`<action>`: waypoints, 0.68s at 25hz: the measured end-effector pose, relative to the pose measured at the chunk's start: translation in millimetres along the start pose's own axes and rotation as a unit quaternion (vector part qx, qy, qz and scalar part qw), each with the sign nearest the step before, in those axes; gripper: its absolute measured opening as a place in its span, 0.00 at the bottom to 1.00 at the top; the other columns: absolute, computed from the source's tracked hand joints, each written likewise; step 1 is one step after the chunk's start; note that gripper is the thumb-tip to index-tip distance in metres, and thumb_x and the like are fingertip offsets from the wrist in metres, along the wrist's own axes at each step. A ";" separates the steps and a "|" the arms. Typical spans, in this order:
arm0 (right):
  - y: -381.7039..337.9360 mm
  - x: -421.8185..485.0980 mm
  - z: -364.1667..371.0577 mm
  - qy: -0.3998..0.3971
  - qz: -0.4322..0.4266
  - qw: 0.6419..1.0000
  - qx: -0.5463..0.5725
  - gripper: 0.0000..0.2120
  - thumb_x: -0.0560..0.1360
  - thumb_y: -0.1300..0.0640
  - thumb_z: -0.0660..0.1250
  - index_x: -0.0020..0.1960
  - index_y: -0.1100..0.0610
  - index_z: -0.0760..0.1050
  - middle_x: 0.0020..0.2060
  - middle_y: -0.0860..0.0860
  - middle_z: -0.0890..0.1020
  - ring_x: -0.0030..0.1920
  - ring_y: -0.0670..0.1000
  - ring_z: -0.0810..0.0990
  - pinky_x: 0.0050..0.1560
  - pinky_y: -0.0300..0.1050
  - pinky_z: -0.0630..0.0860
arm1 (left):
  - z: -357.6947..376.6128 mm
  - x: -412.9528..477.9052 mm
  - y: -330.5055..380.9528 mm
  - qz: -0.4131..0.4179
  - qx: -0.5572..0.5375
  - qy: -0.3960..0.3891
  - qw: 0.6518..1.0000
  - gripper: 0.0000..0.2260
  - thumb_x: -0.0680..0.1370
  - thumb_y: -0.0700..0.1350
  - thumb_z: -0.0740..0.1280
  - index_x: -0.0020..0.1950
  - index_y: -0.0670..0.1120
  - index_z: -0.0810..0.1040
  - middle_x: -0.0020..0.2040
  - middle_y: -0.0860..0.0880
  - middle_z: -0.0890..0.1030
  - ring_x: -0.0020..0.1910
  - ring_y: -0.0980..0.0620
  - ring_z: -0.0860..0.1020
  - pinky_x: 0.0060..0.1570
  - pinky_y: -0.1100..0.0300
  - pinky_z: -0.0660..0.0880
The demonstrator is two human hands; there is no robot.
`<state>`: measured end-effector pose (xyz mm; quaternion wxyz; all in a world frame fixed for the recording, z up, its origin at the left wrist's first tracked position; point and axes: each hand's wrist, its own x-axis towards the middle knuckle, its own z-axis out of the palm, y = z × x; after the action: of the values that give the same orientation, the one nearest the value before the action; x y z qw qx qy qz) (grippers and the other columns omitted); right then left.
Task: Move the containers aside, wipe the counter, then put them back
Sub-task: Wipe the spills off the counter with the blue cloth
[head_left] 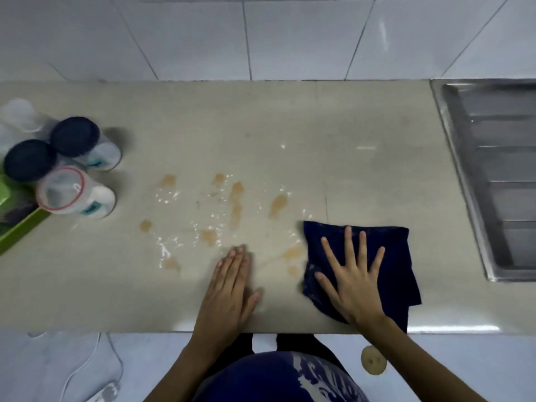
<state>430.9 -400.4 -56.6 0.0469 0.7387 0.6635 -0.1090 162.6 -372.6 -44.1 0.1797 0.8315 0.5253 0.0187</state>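
1. Right hand (352,281) lies flat, fingers spread, pressing the soft dark cloth (385,248) near the counter's (290,117) front edge.
2. Left hand (229,288) rests flat, empty.
3. Containers (77,169) cluster at the left edge; probably light, best taken by the sides.

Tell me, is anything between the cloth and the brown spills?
Nothing visible. The right hand presses the dark blue cloth flat; bare counter leads to the brown spills. The left hand lies nearer the front edge.

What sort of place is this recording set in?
Most likely a home kitchen: a stone-look counter backed by white wall tiles, a steel sink drainboard at its right end, and lidded storage containers grouped at the left.
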 end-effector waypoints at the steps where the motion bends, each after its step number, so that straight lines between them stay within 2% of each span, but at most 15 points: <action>1: -21.0 4.0 1.9 0.006 -0.005 1.000 0.001 0.32 0.77 0.34 0.46 0.77 0.47 0.51 0.77 0.61 0.51 0.76 0.67 0.46 0.68 0.77 0.48 | -1.7 -3.0 -6.6 -0.002 -0.005 0.003 1.000 0.31 0.81 0.57 0.55 0.79 0.45 0.49 0.80 0.47 0.51 0.79 0.52 0.48 0.76 0.53 0.46; 5: -80.4 31.0 4.3 0.014 -0.026 0.999 0.016 0.28 0.79 0.39 0.47 0.76 0.48 0.55 0.77 0.57 0.55 0.76 0.65 0.49 0.71 0.72 0.45 | -17.7 -25.7 -67.8 -0.048 -0.023 0.031 0.998 0.30 0.81 0.57 0.53 0.78 0.43 0.52 0.79 0.46 0.53 0.79 0.51 0.50 0.77 0.52 0.48; 9: -43.9 25.0 2.5 0.037 -0.068 0.996 0.044 0.28 0.81 0.41 0.41 0.75 0.54 0.58 0.76 0.52 0.60 0.76 0.56 0.57 0.73 0.61 0.54 | -32.2 -46.2 -131.1 -0.069 -0.009 0.041 0.997 0.30 0.80 0.57 0.52 0.78 0.42 0.53 0.79 0.45 0.54 0.79 0.49 0.51 0.77 0.51 0.47; 12: -32.5 22.0 0.7 0.040 -0.041 0.997 0.049 0.30 0.81 0.41 0.42 0.75 0.57 0.60 0.75 0.51 0.62 0.76 0.53 0.55 0.75 0.55 0.51 | -31.6 -55.0 -162.2 -0.025 0.039 0.011 0.999 0.31 0.80 0.58 0.51 0.78 0.40 0.53 0.79 0.43 0.53 0.79 0.47 0.51 0.76 0.48 0.49; 14: -58.0 20.4 3.8 0.051 -0.013 0.997 0.061 0.29 0.81 0.41 0.41 0.74 0.57 0.62 0.75 0.50 0.60 0.77 0.53 0.53 0.76 0.55 0.48 | -29.1 -55.9 -172.2 -0.018 0.051 0.008 0.999 0.32 0.80 0.58 0.51 0.78 0.40 0.53 0.79 0.42 0.53 0.79 0.46 0.51 0.76 0.46 0.51; 17: -136.9 15.4 11.2 0.053 -0.085 0.994 0.054 0.27 0.81 0.44 0.44 0.73 0.56 0.63 0.75 0.51 0.62 0.76 0.56 0.55 0.74 0.58 0.51 | -32.3 -55.5 -172.8 -0.045 0.016 0.025 0.999 0.32 0.80 0.58 0.53 0.78 0.40 0.52 0.79 0.43 0.52 0.79 0.47 0.49 0.76 0.46 0.51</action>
<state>295.7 -372.1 -60.6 -0.0381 0.6861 0.7182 -0.1092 -19.2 -346.2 -60.2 0.1537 0.8091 0.5668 0.0225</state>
